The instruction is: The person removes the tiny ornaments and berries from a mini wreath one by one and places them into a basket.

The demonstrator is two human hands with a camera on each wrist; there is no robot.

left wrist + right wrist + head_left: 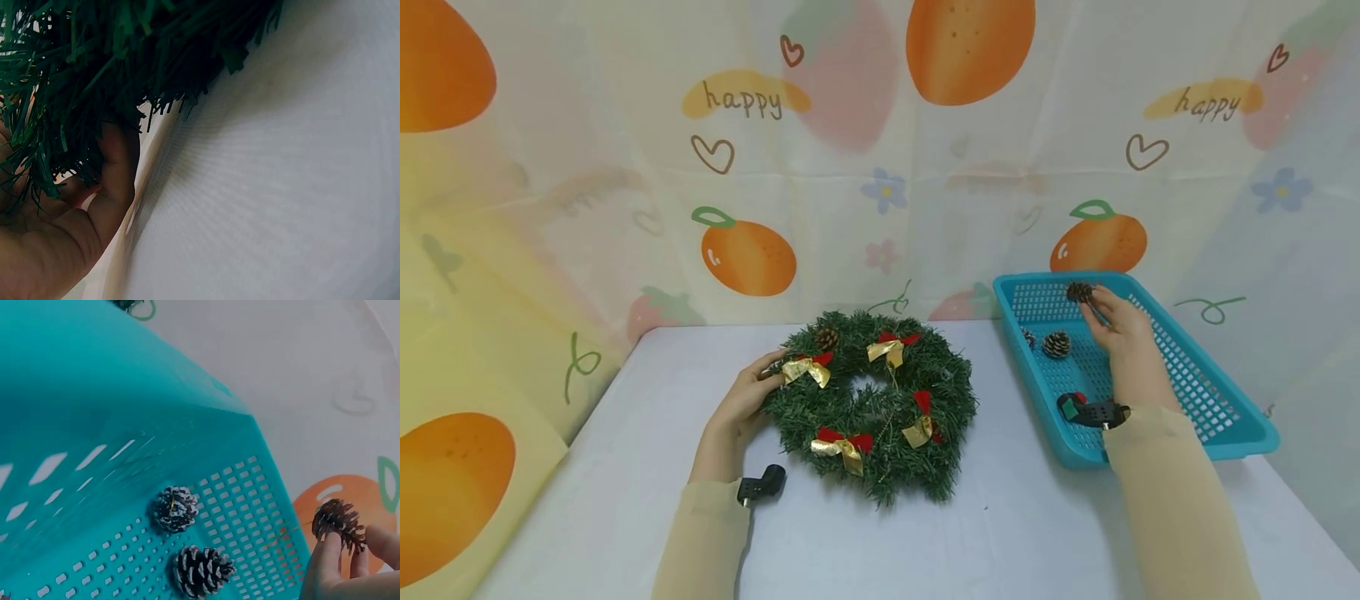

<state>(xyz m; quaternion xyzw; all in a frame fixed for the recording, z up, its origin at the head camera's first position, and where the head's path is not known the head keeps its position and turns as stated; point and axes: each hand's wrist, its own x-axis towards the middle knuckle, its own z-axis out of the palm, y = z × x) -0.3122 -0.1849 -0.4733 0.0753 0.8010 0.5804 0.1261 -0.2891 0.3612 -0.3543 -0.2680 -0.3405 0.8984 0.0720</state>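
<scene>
A green wreath (955, 392) with red and gold bows (842, 447) lies on the table, a brown pine cone (826, 337) set at its upper left. At its left edge my left hand (747, 398) grips the greenery; the left wrist view shows fingers (119, 169) curled in under the needles, their tips hidden. Over the far end of a blue basket (1217, 408), my right hand (1120, 321) pinches another pine cone (337, 519) between thumb and fingers. Two white-tipped pine cones, one (203, 572) nearer and one (176, 509) by the side wall, lie in the basket.
Something small and red (1080, 397) shows in the basket beside the right wrist camera (1093, 412). A white cloth (1000, 533) covers the table. Behind it hangs a printed curtain (850, 250) with oranges and hearts.
</scene>
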